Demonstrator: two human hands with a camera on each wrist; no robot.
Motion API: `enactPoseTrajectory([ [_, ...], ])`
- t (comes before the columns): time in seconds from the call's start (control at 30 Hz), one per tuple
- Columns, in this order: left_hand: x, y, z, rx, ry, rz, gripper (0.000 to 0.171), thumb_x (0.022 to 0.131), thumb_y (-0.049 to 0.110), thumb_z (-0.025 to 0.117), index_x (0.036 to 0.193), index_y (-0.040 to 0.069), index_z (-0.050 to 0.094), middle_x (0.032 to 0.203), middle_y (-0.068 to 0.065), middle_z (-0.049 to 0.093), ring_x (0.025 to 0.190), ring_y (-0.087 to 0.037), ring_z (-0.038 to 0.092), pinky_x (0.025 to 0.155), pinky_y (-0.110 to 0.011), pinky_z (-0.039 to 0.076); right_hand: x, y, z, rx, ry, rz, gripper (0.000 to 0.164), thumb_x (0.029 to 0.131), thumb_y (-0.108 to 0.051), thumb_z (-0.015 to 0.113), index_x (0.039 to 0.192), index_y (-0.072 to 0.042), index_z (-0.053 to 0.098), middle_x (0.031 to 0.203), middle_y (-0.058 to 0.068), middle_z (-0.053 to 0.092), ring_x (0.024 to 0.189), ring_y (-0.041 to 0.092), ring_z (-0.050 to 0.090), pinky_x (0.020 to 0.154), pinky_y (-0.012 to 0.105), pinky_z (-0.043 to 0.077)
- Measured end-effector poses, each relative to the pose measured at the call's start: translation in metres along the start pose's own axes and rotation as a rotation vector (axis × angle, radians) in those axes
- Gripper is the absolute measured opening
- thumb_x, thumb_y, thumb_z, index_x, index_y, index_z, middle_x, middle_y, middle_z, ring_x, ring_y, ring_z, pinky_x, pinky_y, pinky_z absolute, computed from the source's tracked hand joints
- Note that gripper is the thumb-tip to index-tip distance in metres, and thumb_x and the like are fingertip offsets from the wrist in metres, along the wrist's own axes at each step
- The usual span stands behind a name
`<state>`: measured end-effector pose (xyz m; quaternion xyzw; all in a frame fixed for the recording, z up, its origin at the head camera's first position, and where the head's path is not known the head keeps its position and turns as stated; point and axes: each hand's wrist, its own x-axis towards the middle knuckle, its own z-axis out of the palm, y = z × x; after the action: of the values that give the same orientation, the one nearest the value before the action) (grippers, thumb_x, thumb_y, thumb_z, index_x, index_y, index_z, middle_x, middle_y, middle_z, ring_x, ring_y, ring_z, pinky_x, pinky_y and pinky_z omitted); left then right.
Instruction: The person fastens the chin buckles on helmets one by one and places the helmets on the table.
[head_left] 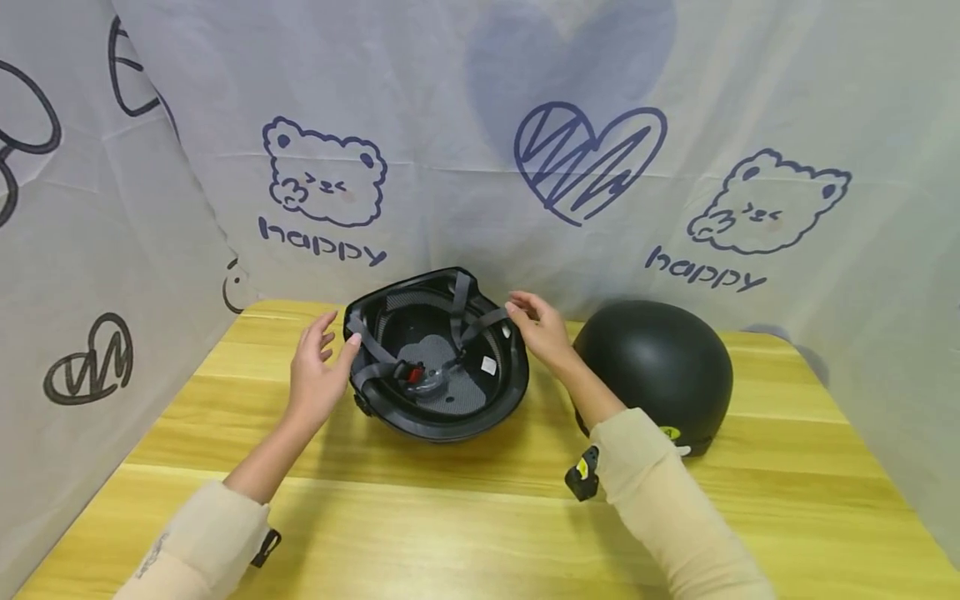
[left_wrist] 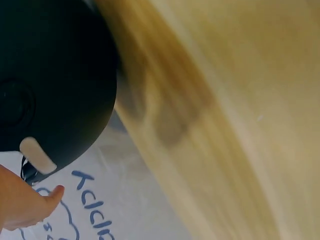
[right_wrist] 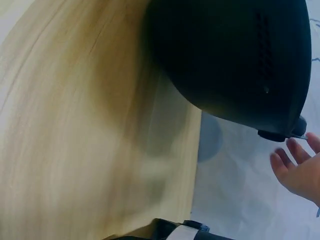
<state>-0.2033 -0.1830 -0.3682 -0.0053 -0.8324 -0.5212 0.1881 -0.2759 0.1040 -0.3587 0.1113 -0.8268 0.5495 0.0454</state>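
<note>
HELMET, BLACK, OPENING UPWARD, BETWEEN TWO HANDS

Item: one helmet (head_left: 480, 417), black, over the bench (head_left: 450, 525), its hollow turned up and toward the wearer of the head camera. Contact beneath it is hidden.

Fittings: grey straps (head_left: 459, 308) across the helmet's hollow; a buckle (head_left: 415, 374) with a red part, inside the helmet toward its left; a clear piece (head_left: 431, 383) beside the buckle; a grey pad on the helmet's floor; a small white label (head_left: 489, 365) on the helmet's right inner wall. Slots (right_wrist: 263, 45) in the helmet's outer shell, seen from the right wrist.

Hands: apart, one on either side of the helmet. Left hand (head_left: 318, 375): at the helmet's left rim, fingers loosely bent and spread from the thumb, thumb tip at the rim; whether it touches cannot be told. Right hand (head_left: 543, 333): at the helmet's right rim, fingertips by a strap; whether they pinch it cannot be told.

Also present: a second helmet (head_left: 660, 358), matt black, dome up, to the right of the helmet, partly behind the right forearm, with a yellow sticker (head_left: 670, 432) low on its near side. Pale cloth (head_left: 450, 200) behind the helmet, printed with bears, hearts and "happy". Cream sleeves (head_left: 202, 542), nearer the head camera than the helmet; a black device (head_left: 582, 475) at the right cuff.
</note>
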Motion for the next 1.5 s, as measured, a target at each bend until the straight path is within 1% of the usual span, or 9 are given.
enactPoseTrajectory([
  [0.13,-0.009,-0.004,-0.002,-0.017,-0.071,-0.080,0.061,0.097,0.027,0.047,0.147,0.005,0.020,0.152,-0.019,0.022,0.134,-0.041,0.032,0.108,-0.051,0.030,0.000,0.001,0.005,-0.002,-0.086,0.052,0.046,0.099,-0.025,0.043,0.139,-0.004,0.040,0.142,0.019,0.041,0.130,0.032,0.041,0.106,0.045,0.035],
  [0.3,-0.016,-0.005,-0.004,-0.005,-0.183,-0.181,0.069,0.098,0.035,0.042,0.150,0.011,0.005,0.155,-0.019,0.012,0.136,-0.041,0.028,0.110,-0.051,0.028,-0.002,0.003,0.008,-0.031,-0.113,0.105,0.049,0.099,-0.028,0.041,0.142,-0.004,0.035,0.145,0.019,0.037,0.133,0.032,0.037,0.108,0.045,0.034],
  [0.37,-0.016,-0.005,-0.004,-0.013,-0.199,-0.219,0.071,0.098,0.037,0.041,0.151,0.012,0.003,0.155,-0.019,0.012,0.137,-0.040,0.028,0.109,-0.050,0.029,-0.003,0.004,0.009,-0.031,-0.116,0.116,0.049,0.099,-0.028,0.041,0.141,-0.004,0.036,0.145,0.019,0.038,0.134,0.032,0.036,0.109,0.044,0.033],
  [0.47,-0.015,-0.004,-0.003,-0.047,-0.198,-0.250,0.071,0.098,0.039,0.041,0.151,0.012,0.002,0.154,-0.019,0.015,0.138,-0.038,0.028,0.110,-0.049,0.029,-0.005,0.003,0.009,-0.017,-0.125,0.131,0.049,0.099,-0.030,0.041,0.141,-0.004,0.037,0.145,0.018,0.038,0.135,0.031,0.036,0.109,0.043,0.033],
  [0.7,-0.006,0.002,0.001,-0.086,-0.211,-0.248,0.068,0.098,0.038,0.041,0.150,0.009,0.009,0.153,-0.020,0.020,0.139,-0.036,0.025,0.112,-0.046,0.026,-0.008,0.001,0.004,0.007,-0.123,0.144,0.047,0.100,-0.028,0.040,0.140,-0.004,0.038,0.143,0.019,0.040,0.131,0.032,0.039,0.106,0.044,0.036],
  [0.9,0.004,0.007,0.001,-0.114,-0.220,-0.297,0.066,0.098,0.042,0.037,0.150,0.009,0.011,0.152,-0.019,0.023,0.140,-0.032,0.025,0.113,-0.045,0.025,-0.012,0.000,0.000,0.030,-0.091,0.152,0.046,0.099,-0.025,0.043,0.138,-0.002,0.041,0.140,0.020,0.043,0.129,0.032,0.042,0.105,0.045,0.037],
  [1.2,0.015,0.013,0.004,-0.161,-0.218,-0.359,0.067,0.098,0.044,0.035,0.150,0.011,0.012,0.153,-0.016,0.021,0.141,-0.031,0.023,0.115,-0.044,0.021,-0.022,-0.002,-0.003,0.056,-0.093,0.175,0.045,0.099,-0.026,0.043,0.137,-0.001,0.040,0.134,0.021,0.047,0.119,0.033,0.050,0.098,0.044,0.044],
  [1.37,0.021,0.012,0.007,-0.147,-0.206,-0.364,0.066,0.098,0.044,0.035,0.150,0.010,0.014,0.153,-0.016,0.024,0.140,-0.030,0.024,0.115,-0.043,0.021,-0.027,-0.003,-0.005,0.078,-0.104,0.182,0.045,0.099,-0.024,0.042,0.137,0.000,0.040,0.131,0.022,0.048,0.117,0.034,0.052,0.096,0.043,0.046],
  [1.5,0.026,0.011,0.008,-0.133,-0.194,-0.358,0.065,0.098,0.043,0.035,0.149,0.007,0.018,0.150,-0.018,0.029,0.139,-0.031,0.026,0.115,-0.042,0.022,-0.029,-0.002,-0.004,0.087,-0.071,0.189,0.042,0.099,-0.023,0.043,0.135,0.000,0.044,0.128,0.023,0.052,0.115,0.034,0.054,0.094,0.041,0.048],
])
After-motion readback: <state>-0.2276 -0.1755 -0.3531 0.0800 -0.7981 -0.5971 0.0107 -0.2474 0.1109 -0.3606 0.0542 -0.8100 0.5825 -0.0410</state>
